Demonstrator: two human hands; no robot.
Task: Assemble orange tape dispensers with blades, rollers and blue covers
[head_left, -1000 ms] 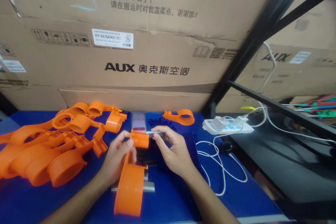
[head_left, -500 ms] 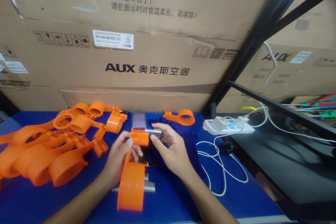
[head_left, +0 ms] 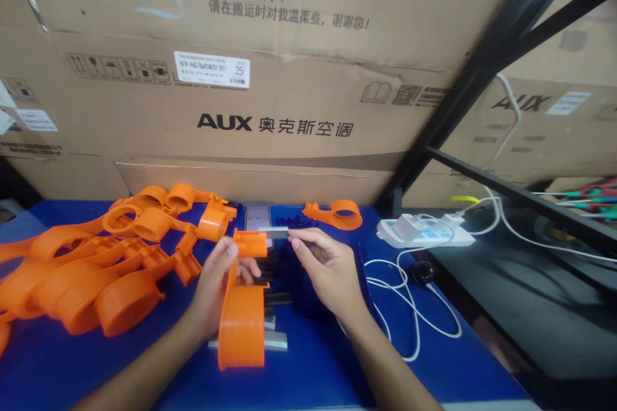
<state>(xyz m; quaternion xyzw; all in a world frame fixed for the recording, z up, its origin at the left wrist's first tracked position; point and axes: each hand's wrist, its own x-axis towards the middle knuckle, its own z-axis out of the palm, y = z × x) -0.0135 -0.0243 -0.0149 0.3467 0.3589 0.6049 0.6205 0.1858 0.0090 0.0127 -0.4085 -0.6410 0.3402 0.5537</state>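
My left hand (head_left: 215, 286) is closed round an orange plastic bracket (head_left: 241, 327), held upright with its wide ring at the bottom and a small block at the top. Between the thumb and fingers of my right hand (head_left: 330, 270) is a small grey metal toothed strip (head_left: 276, 233). Its left end lies at the upper right of the bracket's block; I cannot tell whether it sits inside. Beneath the bracket, silver metal bars (head_left: 276, 340) lie on the blue table, partly hidden.
Several similar orange brackets (head_left: 128, 305) are heaped at left. Another orange piece (head_left: 344, 215) lies at the back, near a phone (head_left: 259, 214). A dark blue container (head_left: 308, 292) stands behind my right hand. To the right are a white power strip (head_left: 424, 234) and loose cables (head_left: 418, 327).
My right hand has drawn slightly right, and more of the toothed strip shows beside the bracket's block. The bracket, still in my left hand, has risen a little.
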